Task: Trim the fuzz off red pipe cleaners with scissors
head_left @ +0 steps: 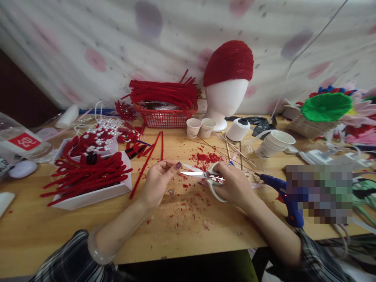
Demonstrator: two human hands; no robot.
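My left hand (158, 178) pinches a thin dark reddish wire (155, 158) between thumb and fingertips. The wire's left end points toward the red fuzzy stems. In my right hand (233, 180) is a pair of scissors (194, 173) with pale handles, its blades pointing left toward my left fingertips. Whether the blades touch the wire I cannot tell. Red fuzz clippings (207, 157) lie scattered on the wooden table (176, 239) beneath and behind both hands. A few loose red fuzzy stems (145, 172) rest just left of my left hand.
A white box (96, 196) of red stems sits at left, near pearl sprays (102, 135). Behind stand a red basket (167, 118), paper cups (194, 128), a thread cone (237, 130) and a foam head (226, 98). A blue glue gun (276, 184) lies right.
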